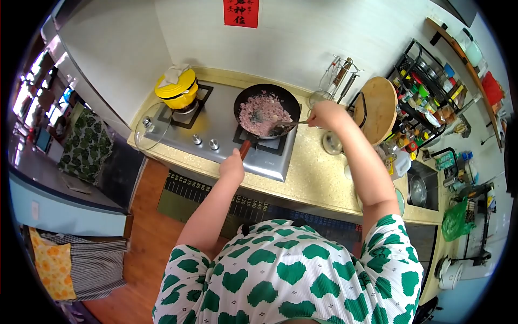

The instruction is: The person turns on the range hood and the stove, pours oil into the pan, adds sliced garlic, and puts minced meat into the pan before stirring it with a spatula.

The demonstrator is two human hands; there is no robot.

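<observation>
A dark frying pan [241, 96] sits on the right burner of the steel gas stove. Pinkish minced meat [263, 110] is spread over its bottom. My left hand [232, 166] is closed around the pan's brown handle [245, 149], which points toward me. On the pan's right side, my right hand [327, 115] grips the handle of a spatula [291, 123]. The spatula's dark blade dips into the meat near the lower right rim. My right fingers are partly hidden by the hand itself.
A yellow pot [177, 93] with a cloth on top occupies the left burner. A glass lid [152, 129] lies at the stove's left edge. Right of the pan stand a utensil holder [322, 96], a round wooden board [376, 108] and a spice rack [421, 102]. The sink [423, 186] is farther right.
</observation>
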